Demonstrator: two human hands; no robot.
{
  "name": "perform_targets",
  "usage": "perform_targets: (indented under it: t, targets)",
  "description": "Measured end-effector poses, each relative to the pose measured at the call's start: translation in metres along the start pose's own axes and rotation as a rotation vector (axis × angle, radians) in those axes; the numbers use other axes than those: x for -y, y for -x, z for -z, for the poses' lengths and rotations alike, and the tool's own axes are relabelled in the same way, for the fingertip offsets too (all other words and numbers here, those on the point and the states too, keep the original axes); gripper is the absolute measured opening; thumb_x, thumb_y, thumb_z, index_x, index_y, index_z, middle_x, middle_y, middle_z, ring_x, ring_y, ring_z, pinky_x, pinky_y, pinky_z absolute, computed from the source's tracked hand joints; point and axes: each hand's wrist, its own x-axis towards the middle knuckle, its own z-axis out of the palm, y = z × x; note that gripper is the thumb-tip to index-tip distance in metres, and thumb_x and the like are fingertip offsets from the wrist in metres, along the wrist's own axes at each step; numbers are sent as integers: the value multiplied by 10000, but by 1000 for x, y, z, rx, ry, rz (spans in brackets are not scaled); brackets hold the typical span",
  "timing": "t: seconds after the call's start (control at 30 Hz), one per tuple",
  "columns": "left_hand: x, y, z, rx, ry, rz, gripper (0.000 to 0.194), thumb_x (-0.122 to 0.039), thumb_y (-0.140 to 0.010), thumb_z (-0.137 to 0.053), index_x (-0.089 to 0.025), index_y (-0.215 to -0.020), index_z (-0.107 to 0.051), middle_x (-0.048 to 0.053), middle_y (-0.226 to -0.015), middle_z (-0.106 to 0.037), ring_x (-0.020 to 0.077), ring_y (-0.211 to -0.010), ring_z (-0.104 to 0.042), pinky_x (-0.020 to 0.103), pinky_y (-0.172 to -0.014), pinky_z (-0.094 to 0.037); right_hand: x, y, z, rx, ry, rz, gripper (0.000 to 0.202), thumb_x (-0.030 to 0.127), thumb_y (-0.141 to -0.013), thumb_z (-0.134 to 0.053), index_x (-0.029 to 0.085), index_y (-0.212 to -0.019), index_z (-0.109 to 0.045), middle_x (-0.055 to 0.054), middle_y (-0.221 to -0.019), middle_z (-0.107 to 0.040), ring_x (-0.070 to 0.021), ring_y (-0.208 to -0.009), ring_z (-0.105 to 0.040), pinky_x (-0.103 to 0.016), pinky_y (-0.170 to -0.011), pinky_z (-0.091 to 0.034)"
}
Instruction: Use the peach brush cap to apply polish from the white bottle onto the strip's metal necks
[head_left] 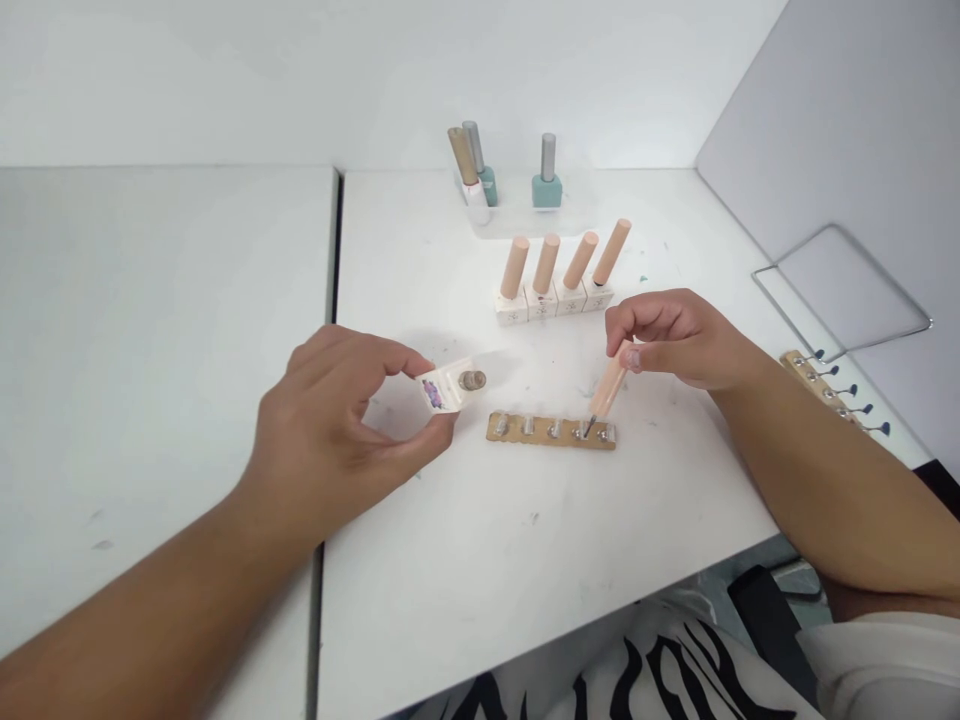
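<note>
My left hand (337, 410) pinches a white nail polish bottle (448, 387) by its sides, tilted so that its uncapped neck points right. Between the thumb and fingers of my right hand (675, 340) is a peach-capped nail polish brush (609, 383), slanting down to the left. Its dark bristle tip is at the right part of a tan strip (516, 428) lying on the table. Several small clear pieces stand in a row along this strip. Whether the bristles touch one of them, I cannot tell.
Several white bottles with peach caps (555, 298) stand in a row behind the strip. Farther back, a clear tray (517, 222) holds teal bottles and one with a tan cap. At right are a wire frame (844, 290) and another tan strip (817, 385) with dark-tipped pieces. A seam divides the table.
</note>
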Motion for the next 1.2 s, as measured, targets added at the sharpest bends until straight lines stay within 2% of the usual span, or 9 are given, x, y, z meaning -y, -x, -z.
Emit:
perform_targets:
  t: [0.33,0.53,0.83,1.2]
  targets:
    - [-3,0,-2,17,-24,60,109,-301,-760,-630,-231,-812,-565,-33,-750,-567,124,-657,-470,275,-629,-413,-1,-2,-1,17,20,5,52,184,-789,-654,133,-781,-652,18,-664,-554,-50,-586,-488,-183,-529,-422]
    - [-3,0,-2,3,-16,49,118,-312,-766,-637,-235,-820,-565,-35,-744,-560,122,-645,-460,279,-633,-412,0,-2,0,-1,11,-15,33,161,-777,-645,130,-777,-655,20,-659,-559,-44,-585,-494,-176,-535,-428]
    - [-2,1,-2,0,-46,52,129,-321,-767,-644,-229,-813,-566,-34,-740,-569,124,-654,-463,262,-559,-363,0,-3,0,-38,-9,-64,34,116,-764,-623,126,-761,-654,20,-648,-568,-33,-568,-494,-162,-527,-420]
    - [-3,1,-2,1,-34,56,138,-326,-770,-640,-227,-825,-562,-36,-747,-563,120,-657,-453,261,-563,-355,1,-4,-1,-63,-41,-56,39,100,-751,-625,123,-728,-647,32,-605,-546,-23,-543,-472,-153,-508,-396]
